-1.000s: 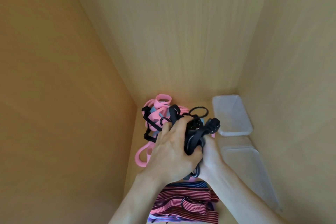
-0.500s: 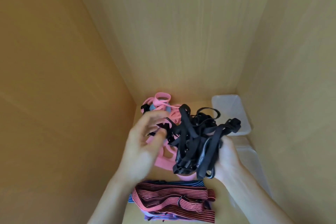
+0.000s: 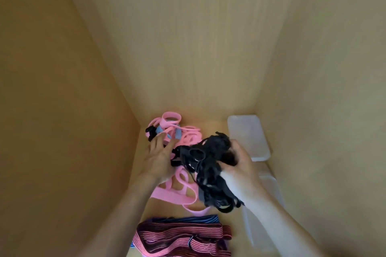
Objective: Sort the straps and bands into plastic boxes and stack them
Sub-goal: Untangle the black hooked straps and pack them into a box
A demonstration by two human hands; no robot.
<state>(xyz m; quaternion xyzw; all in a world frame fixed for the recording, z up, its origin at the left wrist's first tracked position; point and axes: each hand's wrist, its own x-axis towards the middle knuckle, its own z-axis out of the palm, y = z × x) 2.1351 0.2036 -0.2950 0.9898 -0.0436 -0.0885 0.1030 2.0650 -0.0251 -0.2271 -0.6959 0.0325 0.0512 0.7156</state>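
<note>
With right hand (image 3: 240, 170), clutches tangled bundle of black elastic straps (image 3: 206, 165) at frame centre; with left hand (image 3: 158, 158), off that bundle within the last second, rests spread fingers on pink rubber loop bands (image 3: 179, 191) just left. Suggests black lot separated, ready for translucent plastic box (image 3: 248, 135) at right.

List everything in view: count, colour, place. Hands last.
black straps: one bundle, black, held over pink bands
pink bands: several, pink, heaped at the back left
striped straps: several, red-and-black, nearest edge
blue striped strap: at least one, blue, behind the red ones
plastic boxes: at least two, translucent white, along right wall
wooden walls: three, tan, all round
left hand: one, fingers straight, over pink bands
right hand: one, gripping black straps
</note>
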